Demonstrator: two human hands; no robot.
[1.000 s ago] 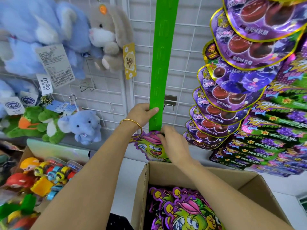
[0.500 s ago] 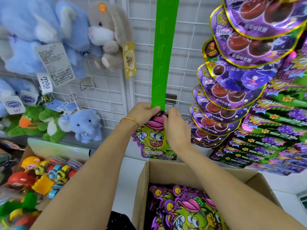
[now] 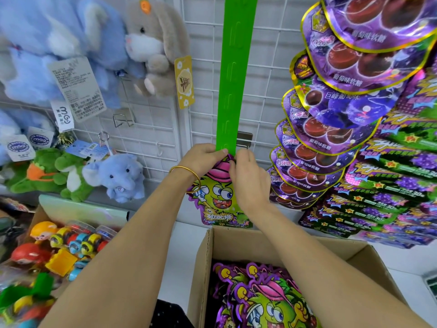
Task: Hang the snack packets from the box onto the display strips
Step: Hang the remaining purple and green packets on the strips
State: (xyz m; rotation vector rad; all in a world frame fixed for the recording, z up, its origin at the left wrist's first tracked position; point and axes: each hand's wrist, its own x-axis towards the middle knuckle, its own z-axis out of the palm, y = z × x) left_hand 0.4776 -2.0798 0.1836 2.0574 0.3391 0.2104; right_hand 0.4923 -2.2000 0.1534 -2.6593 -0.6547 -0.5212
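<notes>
A green display strip (image 3: 233,79) hangs down the white wire grid. At its lower end a snack packet (image 3: 218,200) with a green cartoon face and pink cap hangs upright. My left hand (image 3: 203,158), with a gold bangle on the wrist, pinches the strip's bottom end and the packet's top from the left. My right hand (image 3: 248,178) pinches the packet's top from the right and covers its right side. Below, an open cardboard box (image 3: 238,245) holds several more of the same packets (image 3: 264,299).
Filled strips of purple snack packets (image 3: 335,119) and green-purple packets (image 3: 397,181) hang at the right. Plush toys (image 3: 118,178) hang on the grid at the left. A box of small plastic toys (image 3: 71,245) sits at lower left. A white shelf (image 3: 402,259) runs under everything.
The packet has risen from below the strip's end up to it. Both hands moved up with it and now meet at the packet's top against the strip.
</notes>
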